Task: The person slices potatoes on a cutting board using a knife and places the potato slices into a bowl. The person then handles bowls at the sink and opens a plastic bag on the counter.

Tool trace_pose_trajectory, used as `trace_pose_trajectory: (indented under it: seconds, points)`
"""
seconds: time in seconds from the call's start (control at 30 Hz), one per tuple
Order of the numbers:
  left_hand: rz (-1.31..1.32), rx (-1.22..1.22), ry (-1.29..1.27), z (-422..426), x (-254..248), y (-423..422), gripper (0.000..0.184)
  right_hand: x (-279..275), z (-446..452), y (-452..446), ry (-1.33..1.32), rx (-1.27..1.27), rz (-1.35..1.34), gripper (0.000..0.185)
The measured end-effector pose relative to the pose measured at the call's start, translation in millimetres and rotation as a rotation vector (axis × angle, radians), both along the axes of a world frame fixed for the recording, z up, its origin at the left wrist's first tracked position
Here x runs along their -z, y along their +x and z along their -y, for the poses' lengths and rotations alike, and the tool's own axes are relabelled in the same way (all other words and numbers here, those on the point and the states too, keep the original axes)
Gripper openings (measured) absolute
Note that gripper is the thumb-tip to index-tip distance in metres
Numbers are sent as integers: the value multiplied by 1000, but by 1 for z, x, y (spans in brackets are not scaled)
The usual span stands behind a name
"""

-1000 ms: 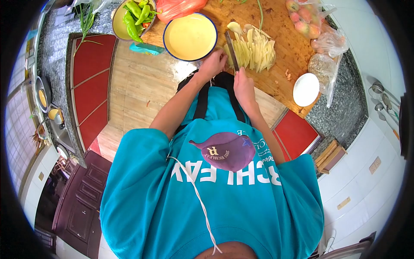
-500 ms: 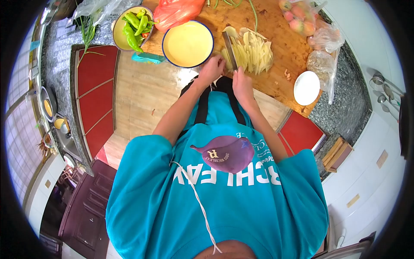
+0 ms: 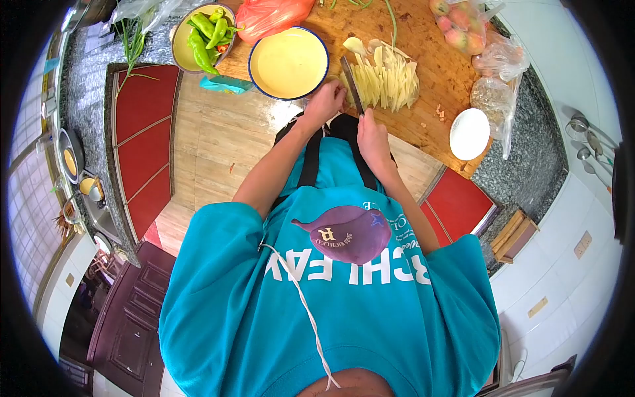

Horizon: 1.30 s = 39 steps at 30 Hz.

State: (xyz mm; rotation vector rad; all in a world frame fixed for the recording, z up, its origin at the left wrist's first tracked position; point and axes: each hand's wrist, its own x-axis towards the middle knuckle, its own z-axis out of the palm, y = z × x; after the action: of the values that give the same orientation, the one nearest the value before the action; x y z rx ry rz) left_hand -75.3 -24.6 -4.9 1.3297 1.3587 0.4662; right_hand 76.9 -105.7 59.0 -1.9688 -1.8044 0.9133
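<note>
My right hand (image 3: pixel 373 140) is closed round the handle of a knife (image 3: pixel 352 86), whose blade points away from me over the wooden board (image 3: pixel 443 86). Just left of the blade, my left hand (image 3: pixel 325 103) rests at the board's near edge with its fingers bent together; what lies under the fingertips is mostly hidden. To the right of the knife lies a heap of thin, pale yellow strips (image 3: pixel 390 81), with a few flat slices at its far side. A cream bowl with a blue rim (image 3: pixel 288 63) stands beyond my left hand.
A bowl of green peppers (image 3: pixel 187 56) and a red plastic bag (image 3: pixel 271 16) are at the far left. On the right are a white dish (image 3: pixel 469 134), bagged fruit (image 3: pixel 460 26) and other clear bags (image 3: pixel 493 99). A turquoise packet (image 3: pixel 225 85) lies by the board's left edge.
The view has shifted slightly. The knife's angle has changed a little beside the strips, and my right hand sits slightly nearer my body than half a second ago. My left hand stays beside the blade.
</note>
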Motion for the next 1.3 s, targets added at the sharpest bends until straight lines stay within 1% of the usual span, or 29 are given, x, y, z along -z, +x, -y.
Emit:
trace_pose_trajectory:
  seconds: [0.1, 0.17, 0.27, 0.33, 0.4, 0.47, 0.5, 0.53, 0.6, 0.73, 0.8, 0.87, 1.23, 1.3]
  points:
    - [14, -4, -17, 0, -4, 0, 22, 4, 0, -3, -64, 11, 25, 16]
    - [17, 1, -21, 0, -5, 0, 22, 17, -2, -5, 2, 15, -12, 16]
    - [-34, 19, 10, 0, -6, 0, 22, 35, -28, -15, 4, 26, -4, 16]
    - [79, -33, -81, 0, -9, 0, 21, 26, -39, -16, 25, 30, -10, 16]
    - [68, -25, -61, -1, -11, 0, 21, 11, -45, -14, -73, 87, -65, 16]
    - [56, -22, -59, 4, -9, 0, 21, -7, -38, -8, -48, 77, -80, 15]
    - [94, -54, -77, 5, -8, -1, 21, -11, -35, -6, -17, 65, -94, 15]
    - [132, -85, -96, 6, -8, -1, 21, -11, -30, -5, -20, 60, -97, 15]
    - [110, -104, -90, 10, -9, 0, 21, -10, -22, -2, 133, 22, -121, 13]
    - [123, -136, -114, 10, -10, 0, 21, -11, -12, -2, 121, 12, -91, 12]
    - [143, -150, -136, 10, -10, 1, 21, -13, -10, 0, 26, 9, -77, 11]
    - [162, -162, -157, 9, -9, 1, 21, -13, -10, 1, 30, 2, -92, 11]
    - [159, -100, -137, 6, -5, -1, 21, 1, -7, 0, -2, -19, -78, 11]
    - [167, -87, -138, 4, -5, -2, 20, 1, -7, -1, -36, -30, -44, 12]
